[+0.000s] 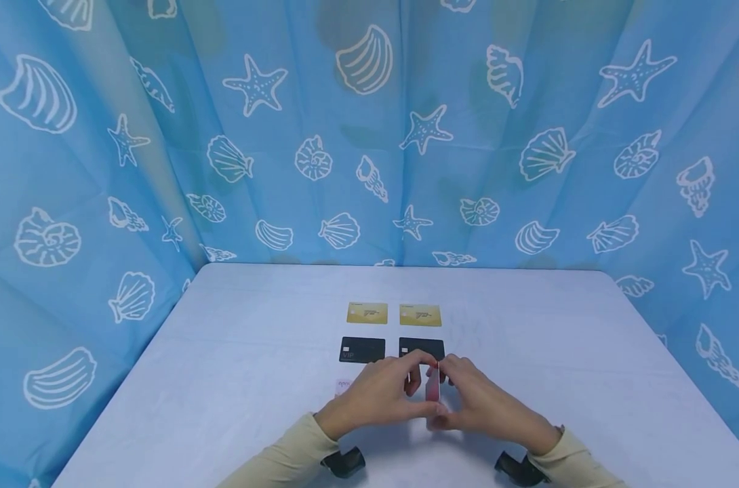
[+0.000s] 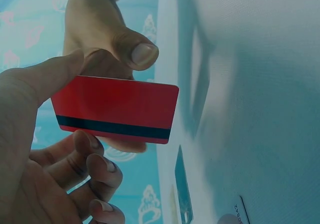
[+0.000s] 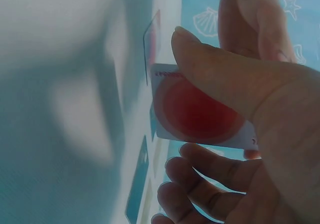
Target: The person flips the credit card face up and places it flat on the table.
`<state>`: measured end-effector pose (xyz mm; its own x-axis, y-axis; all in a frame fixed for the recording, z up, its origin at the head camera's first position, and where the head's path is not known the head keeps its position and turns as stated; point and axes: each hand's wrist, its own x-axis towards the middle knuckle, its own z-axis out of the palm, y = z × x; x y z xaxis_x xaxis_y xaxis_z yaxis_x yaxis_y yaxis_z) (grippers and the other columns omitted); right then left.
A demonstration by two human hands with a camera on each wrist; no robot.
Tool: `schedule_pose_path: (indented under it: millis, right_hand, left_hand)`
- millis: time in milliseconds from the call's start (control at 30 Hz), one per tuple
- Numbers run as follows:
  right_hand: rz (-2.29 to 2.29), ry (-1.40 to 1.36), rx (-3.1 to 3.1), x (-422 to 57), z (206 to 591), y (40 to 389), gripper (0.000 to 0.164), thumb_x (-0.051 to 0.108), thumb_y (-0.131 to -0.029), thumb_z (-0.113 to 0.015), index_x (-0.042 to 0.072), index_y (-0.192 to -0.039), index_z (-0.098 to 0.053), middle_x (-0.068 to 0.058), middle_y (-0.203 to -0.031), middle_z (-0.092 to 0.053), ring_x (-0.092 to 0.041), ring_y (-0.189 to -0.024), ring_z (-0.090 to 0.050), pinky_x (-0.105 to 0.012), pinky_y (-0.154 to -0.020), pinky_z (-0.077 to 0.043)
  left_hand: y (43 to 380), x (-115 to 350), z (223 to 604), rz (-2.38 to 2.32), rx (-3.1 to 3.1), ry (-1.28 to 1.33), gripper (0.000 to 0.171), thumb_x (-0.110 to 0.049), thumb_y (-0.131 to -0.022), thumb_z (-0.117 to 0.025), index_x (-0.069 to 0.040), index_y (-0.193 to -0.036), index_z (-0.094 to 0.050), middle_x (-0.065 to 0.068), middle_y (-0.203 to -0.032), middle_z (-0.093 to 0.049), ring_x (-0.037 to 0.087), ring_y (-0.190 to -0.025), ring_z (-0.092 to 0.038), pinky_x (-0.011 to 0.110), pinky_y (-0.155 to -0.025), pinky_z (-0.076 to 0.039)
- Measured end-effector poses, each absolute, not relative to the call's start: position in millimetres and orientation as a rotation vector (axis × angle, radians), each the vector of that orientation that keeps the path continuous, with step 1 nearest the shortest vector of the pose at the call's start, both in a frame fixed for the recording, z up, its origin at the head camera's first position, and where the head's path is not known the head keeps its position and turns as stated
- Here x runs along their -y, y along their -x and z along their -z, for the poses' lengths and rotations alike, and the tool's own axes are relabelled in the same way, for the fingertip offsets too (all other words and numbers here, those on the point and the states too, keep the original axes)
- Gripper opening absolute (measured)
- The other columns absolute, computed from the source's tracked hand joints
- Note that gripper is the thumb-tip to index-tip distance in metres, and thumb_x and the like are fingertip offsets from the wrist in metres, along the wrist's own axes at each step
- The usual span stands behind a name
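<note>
A bank-type card point(image 1: 433, 386) stands on edge between both hands above the table. One face is red point(image 2: 115, 102) with a black stripe; the other is white with a large red circle point(image 3: 200, 114). My left hand point(image 1: 384, 393) pinches its edges between thumb and fingertips. My right hand point(image 1: 491, 407) curves loosely around the card's other end. In the left wrist view the right thumb point(image 2: 142, 54) is raised off the card's edge; whether its other fingers touch the card is unclear. A pinkish card point(image 1: 342, 387) lies partly hidden beside the left hand.
Beyond the hands, two black cards point(image 1: 362, 350) point(image 1: 421, 348) lie in a row, the right one partly covered. Two gold cards point(image 1: 367, 313) point(image 1: 420, 315) lie farther back. The white table point(image 1: 253, 325) ends at a blue shell-patterned curtain point(image 1: 321, 196).
</note>
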<state>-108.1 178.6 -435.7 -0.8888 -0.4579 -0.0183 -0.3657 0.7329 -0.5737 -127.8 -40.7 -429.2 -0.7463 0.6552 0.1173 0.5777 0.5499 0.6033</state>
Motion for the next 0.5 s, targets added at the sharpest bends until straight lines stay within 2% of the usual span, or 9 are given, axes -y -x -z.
schedule_pose_path:
  millis: [267,500]
  right_hand:
    - [0.922,0.707,-2.764,-177.8,440.9,108.8,0.048,0.049,-0.075,-0.090,0.027,-0.102,-0.057,0.009,-0.103,-0.056,-0.016,-0.102,-0.052,-0.029,-0.082,-0.048]
    - [0.918,0.707,-2.774,-177.2,441.1,107.2,0.045,0.046,-0.079,-0.089,0.026,-0.102,-0.056,0.009,-0.103,-0.056,-0.015,-0.101,-0.051,-0.029,-0.082,-0.046]
  left_hand:
    - [129.4,40.9,431.5,-0.986,-2.646,-1.050,0.059,-0.060,-0.085,-0.077,-0.030,-0.133,-0.058,-0.014,-0.076,-0.055,-0.001,-0.062,-0.047,0.018,-0.054,-0.038]
    - [128.9,40.7,430.8,-0.994,-2.639,-1.051,0.059,-0.058,-0.086,-0.077,-0.028,-0.133,-0.058,-0.014,-0.076,-0.054,-0.002,-0.062,-0.046,0.018,-0.054,-0.037]
